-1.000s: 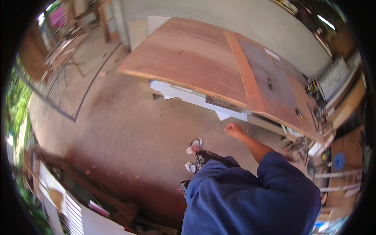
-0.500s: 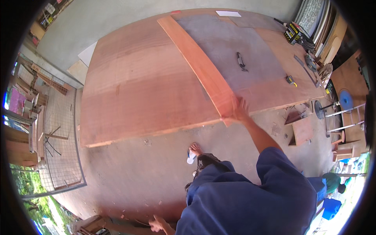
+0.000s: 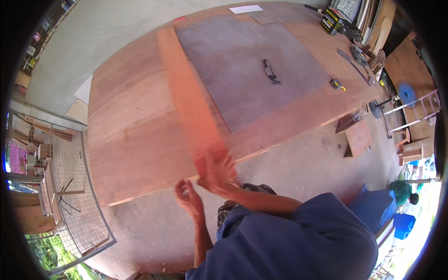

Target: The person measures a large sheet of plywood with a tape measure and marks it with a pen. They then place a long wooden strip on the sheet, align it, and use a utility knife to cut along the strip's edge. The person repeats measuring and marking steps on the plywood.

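A long reddish wooden board [image 3: 186, 93] lies slantwise over the large plywood-topped table [image 3: 135, 154], its near end by the front edge. My right hand [image 3: 215, 171] grips that near end, fingers over the top face and blurred by motion. Just left of it, at the table's front edge, my left hand [image 3: 188, 195] is raised with fingers loosely curled and apart, holding nothing I can see. To the right of the board lies a thin dark grey sheet [image 3: 247, 60], with a small dark clamp-like tool [image 3: 269, 72] on it.
A tape measure [image 3: 337, 84], a metal square [image 3: 354, 66] and a black-yellow box [image 3: 331, 21] lie at the table's right. A fan [image 3: 407, 94] and ladder [image 3: 415, 112] stand beyond. A wire-mesh panel [image 3: 74, 186] stands at left. Another person [image 3: 378, 200] is at lower right.
My right hand has swung the board's near end to the left across the table, uncovering more of the grey sheet. My left hand has risen from low down to beside the board's end.
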Demonstrator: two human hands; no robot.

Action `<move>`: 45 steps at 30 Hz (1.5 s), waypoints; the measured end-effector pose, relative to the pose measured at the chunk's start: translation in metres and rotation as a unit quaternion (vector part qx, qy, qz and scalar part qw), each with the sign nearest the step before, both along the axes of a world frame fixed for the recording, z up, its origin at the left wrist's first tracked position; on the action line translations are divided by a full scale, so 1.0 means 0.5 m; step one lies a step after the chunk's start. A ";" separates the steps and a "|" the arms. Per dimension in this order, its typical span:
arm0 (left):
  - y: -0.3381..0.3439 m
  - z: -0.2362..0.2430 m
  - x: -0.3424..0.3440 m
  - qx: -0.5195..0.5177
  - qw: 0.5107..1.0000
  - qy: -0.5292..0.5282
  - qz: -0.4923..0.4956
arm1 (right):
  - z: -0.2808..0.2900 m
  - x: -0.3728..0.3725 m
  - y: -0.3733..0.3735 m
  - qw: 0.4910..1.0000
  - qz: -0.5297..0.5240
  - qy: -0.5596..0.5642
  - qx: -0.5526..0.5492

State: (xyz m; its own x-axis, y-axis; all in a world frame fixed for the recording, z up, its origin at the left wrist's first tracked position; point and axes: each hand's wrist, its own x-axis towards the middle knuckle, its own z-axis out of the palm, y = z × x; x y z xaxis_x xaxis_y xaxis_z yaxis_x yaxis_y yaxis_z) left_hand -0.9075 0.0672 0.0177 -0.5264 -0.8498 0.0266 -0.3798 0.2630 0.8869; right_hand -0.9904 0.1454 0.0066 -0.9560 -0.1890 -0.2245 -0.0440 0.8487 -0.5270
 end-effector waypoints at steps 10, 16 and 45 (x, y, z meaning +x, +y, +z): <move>-0.216 -0.031 0.125 -0.116 0.987 0.045 0.100 | -0.068 0.033 0.008 0.949 0.276 -0.036 -0.150; -0.142 -0.125 0.241 -0.117 0.982 -0.076 0.124 | -0.128 -0.199 0.279 0.988 0.088 0.043 -0.116; 0.096 -0.081 -0.525 0.220 0.966 -0.038 -0.128 | -0.185 -0.866 0.829 0.939 -0.263 0.215 0.047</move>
State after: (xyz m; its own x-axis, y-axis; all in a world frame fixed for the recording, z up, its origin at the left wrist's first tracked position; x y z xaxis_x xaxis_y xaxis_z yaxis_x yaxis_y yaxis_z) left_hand -1.1702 0.1152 -0.0226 -0.7069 -0.6125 -0.3538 -0.4202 -0.0387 0.9066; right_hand -1.4234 0.5598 -0.0859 -0.9178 0.3363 0.2110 0.2030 0.8542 -0.4786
